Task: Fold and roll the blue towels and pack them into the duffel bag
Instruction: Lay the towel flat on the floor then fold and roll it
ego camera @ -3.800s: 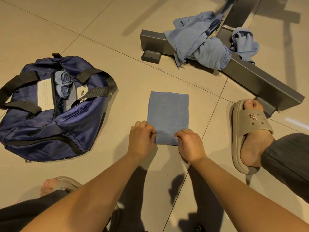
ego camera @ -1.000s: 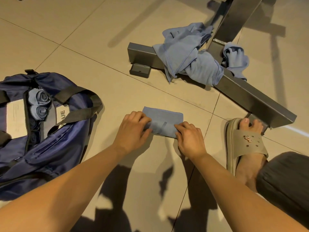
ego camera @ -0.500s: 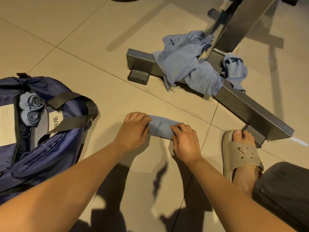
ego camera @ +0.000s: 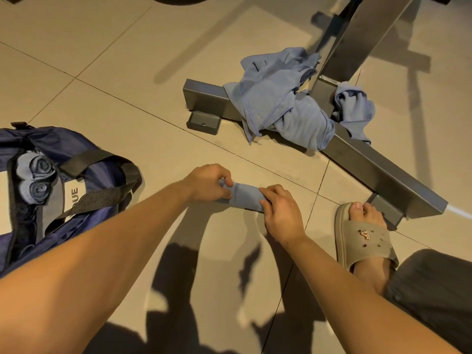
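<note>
while fingers (ego camera: pixel 271 193) pinch both ends, rolled towel (ego camera: pixel 245 198) between left hand (ego camera: pixel 207 183), right hand (ego camera: pixel 281 213), seemingly on floor (ego camera: pixel 153 149)

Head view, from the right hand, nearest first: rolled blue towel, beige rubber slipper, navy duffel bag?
1. Rolled blue towel: gripped in the right hand fingers.
2. Beige rubber slipper: on the floor to its right.
3. Navy duffel bag: far left.

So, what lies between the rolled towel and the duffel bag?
In the head view, only the left hand, which grips the end of the rolled towel, then bare floor tiles up to the duffel bag.
</note>
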`<state>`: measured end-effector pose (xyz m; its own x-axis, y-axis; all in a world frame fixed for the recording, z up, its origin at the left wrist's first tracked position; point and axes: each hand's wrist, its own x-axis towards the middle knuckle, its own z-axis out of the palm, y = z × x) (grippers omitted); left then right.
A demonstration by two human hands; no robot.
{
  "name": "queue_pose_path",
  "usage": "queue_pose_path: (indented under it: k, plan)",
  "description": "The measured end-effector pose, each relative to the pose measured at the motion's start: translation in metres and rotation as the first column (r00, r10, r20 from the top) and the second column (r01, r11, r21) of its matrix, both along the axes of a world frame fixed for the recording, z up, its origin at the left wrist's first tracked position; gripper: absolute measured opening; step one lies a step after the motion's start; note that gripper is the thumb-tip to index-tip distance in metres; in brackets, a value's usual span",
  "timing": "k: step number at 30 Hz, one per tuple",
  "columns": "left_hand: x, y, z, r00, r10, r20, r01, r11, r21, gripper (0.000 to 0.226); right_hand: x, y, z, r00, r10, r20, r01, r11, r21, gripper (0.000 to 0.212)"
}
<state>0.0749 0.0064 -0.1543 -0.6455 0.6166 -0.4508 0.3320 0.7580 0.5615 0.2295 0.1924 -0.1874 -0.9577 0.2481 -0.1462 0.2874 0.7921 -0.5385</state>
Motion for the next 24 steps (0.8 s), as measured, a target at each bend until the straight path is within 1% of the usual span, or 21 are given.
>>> queue_pose_path:
  k: [1, 3, 6, 8, 10, 11, 13, 15, 16, 17, 18, 19, 20, 21, 23, 24]
  plan:
    - [-0.007, 0.005, 0.002, 0.998, 0.01, 0.07, -0.006, 0.998, -0.056, 0.014, -0.004, 0.0, 0.0, 1.0, -0.022, 0.017, 0.023, 0.999, -0.04, 0.033]
    - [-0.012, 0.012, 0.003, 0.991, 0.026, 0.128, -0.012, 0.994, -0.108, 0.017, -0.007, -0.001, 0.001, 0.996, -0.073, 0.056, 0.079, 0.99, -0.116, 0.034]
    - [-0.008, 0.016, 0.003, 0.987, 0.031, 0.158, -0.006, 0.988, -0.152, 0.019, -0.006, -0.003, 0.0, 0.985, -0.155, 0.076, 0.167, 0.963, -0.212, 0.036]
    - [-0.002, 0.017, 0.002, 0.987, 0.023, 0.156, 0.007, 0.982, -0.187, 0.023, -0.006, -0.007, 0.001, 0.961, -0.262, 0.085, 0.275, 0.904, -0.328, 0.04]
    - [0.004, 0.016, 0.001, 0.991, 0.039, 0.127, -0.015, 0.981, -0.191, 0.027, -0.009, -0.008, 0.003, 0.896, -0.413, 0.165, 0.44, 0.769, -0.463, 0.049]
    - [0.007, 0.015, 0.0, 0.994, 0.052, 0.098, -0.033, 0.982, -0.185, 0.028, -0.012, -0.009, 0.004, 0.846, -0.486, 0.221, 0.527, 0.691, -0.495, 0.05]
    - [0.012, 0.01, -0.002, 0.992, 0.102, 0.068, -0.091, 0.985, -0.147, 0.033, -0.019, -0.009, 0.007, 0.719, -0.595, 0.358, 0.684, 0.515, -0.517, 0.043]
    - [0.017, 0.004, -0.006, 0.984, 0.165, 0.071, -0.157, 0.982, -0.108, 0.049, -0.028, -0.013, 0.013, 0.602, -0.631, 0.489, 0.766, 0.284, -0.576, 0.033]
    - [0.021, 0.003, -0.006, 0.981, 0.179, 0.071, -0.171, 0.979, -0.111, 0.052, -0.032, -0.016, 0.017, 0.567, -0.621, 0.541, 0.771, 0.168, -0.614, 0.031]
    - [0.025, 0.002, -0.007, 0.98, 0.186, 0.075, -0.177, 0.978, -0.113, 0.047, -0.035, -0.019, 0.019, 0.55, -0.61, 0.571, 0.765, 0.094, -0.637, 0.03]
    - [0.031, 0.002, -0.007, 0.976, 0.201, 0.085, -0.192, 0.976, -0.102, 0.034, -0.037, -0.024, 0.02, 0.543, -0.603, 0.585, 0.758, 0.051, -0.651, 0.033]
    - [0.038, 0.002, -0.008, 0.968, 0.229, 0.097, -0.223, 0.972, -0.074, 0.02, -0.036, -0.028, 0.019, 0.545, -0.591, 0.594, 0.752, 0.032, -0.659, 0.037]
    - [0.045, 0.001, -0.008, 0.956, 0.269, 0.118, -0.266, 0.963, -0.038, 0.015, -0.035, -0.031, 0.018, 0.555, -0.576, 0.601, 0.741, 0.013, -0.671, 0.041]
    - [0.051, -0.001, -0.01, 0.942, 0.306, 0.139, -0.31, 0.951, 0.007, 0.017, -0.032, -0.034, 0.018, 0.576, -0.551, 0.604, 0.723, -0.002, -0.691, 0.043]
    - [0.064, -0.007, -0.012, 0.907, 0.384, 0.173, -0.402, 0.911, 0.089, 0.014, -0.028, -0.039, 0.018, 0.628, -0.481, 0.612, 0.673, -0.059, -0.737, 0.046]
    - [0.071, -0.011, -0.01, 0.884, 0.422, 0.202, -0.452, 0.882, 0.133, 0.014, -0.028, -0.041, 0.02, 0.652, -0.451, 0.609, 0.64, -0.103, -0.761, 0.048]
